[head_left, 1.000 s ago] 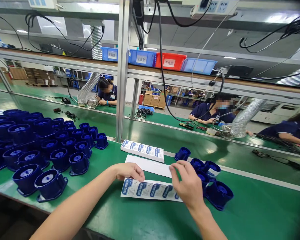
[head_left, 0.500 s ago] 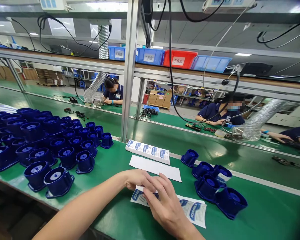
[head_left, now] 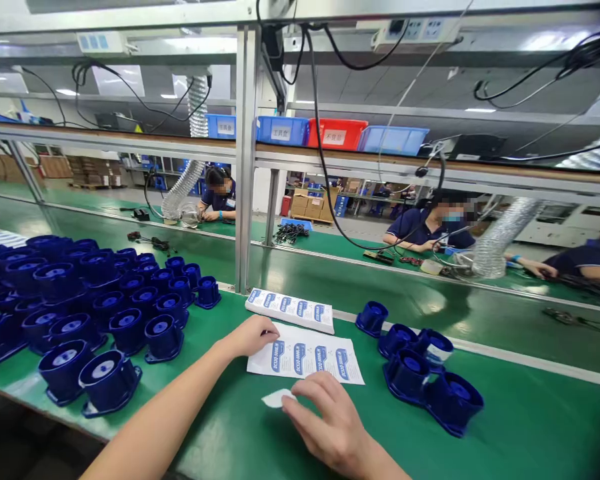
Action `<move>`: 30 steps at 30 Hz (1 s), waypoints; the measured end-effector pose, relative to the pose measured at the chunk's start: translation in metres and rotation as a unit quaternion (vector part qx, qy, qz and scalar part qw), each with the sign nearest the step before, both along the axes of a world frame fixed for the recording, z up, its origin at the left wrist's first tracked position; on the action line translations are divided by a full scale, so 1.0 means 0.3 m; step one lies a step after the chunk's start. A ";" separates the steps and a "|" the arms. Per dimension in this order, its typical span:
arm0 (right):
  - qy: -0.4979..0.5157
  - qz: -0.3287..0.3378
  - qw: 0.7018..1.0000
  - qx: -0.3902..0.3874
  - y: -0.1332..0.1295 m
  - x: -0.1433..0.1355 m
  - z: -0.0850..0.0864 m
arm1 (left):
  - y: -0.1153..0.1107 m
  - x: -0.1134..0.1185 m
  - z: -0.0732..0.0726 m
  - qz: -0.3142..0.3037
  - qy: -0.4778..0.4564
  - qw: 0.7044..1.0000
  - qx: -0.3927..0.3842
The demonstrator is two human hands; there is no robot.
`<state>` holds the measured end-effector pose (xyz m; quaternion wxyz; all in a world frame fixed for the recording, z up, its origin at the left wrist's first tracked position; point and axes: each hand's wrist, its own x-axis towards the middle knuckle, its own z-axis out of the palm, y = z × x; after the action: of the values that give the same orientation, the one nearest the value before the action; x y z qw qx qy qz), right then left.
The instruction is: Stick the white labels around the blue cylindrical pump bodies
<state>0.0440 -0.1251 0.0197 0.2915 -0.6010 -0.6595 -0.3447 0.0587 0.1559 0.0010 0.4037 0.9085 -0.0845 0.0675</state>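
Note:
My right hand [head_left: 327, 423] pinches a small white peeled label [head_left: 276, 399] between thumb and fingertips, its curled pale side showing. My left hand [head_left: 253, 335] is closed on the upper left of a label sheet [head_left: 311, 357] with blue printed labels, which lies on the green table. Beneath the sheet, the white paper seen there before is mostly covered. Just behind lies a stack of label sheets [head_left: 290, 311]. To the right of my hands stand several dark blue plastic housings [head_left: 411, 373]; one at the back bears a white label [head_left: 437, 355].
Many more blue housings [head_left: 60, 280] crowd the table's left side, some stacked. A metal post [head_left: 245, 160] rises behind the label stack. Blue and red bins [head_left: 336, 135] sit on the shelf above, with cables hanging down. Across the bench, co-workers [head_left: 430, 223] sit working.
The label sheet has gone from between my hands to flat on the table farther forward. My right hand has drawn back with one label off it. The camera view has shifted slightly.

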 end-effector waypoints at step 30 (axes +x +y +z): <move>0.233 -0.179 0.927 0.231 -0.046 0.276 -0.028 | -0.049 -0.061 0.122 0.220 -0.463 0.850 0.124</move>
<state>0.1268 -0.1388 0.0114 0.5016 -0.6883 -0.3566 -0.3841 0.0404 0.1413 0.0376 0.1766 0.8091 -0.0673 0.5565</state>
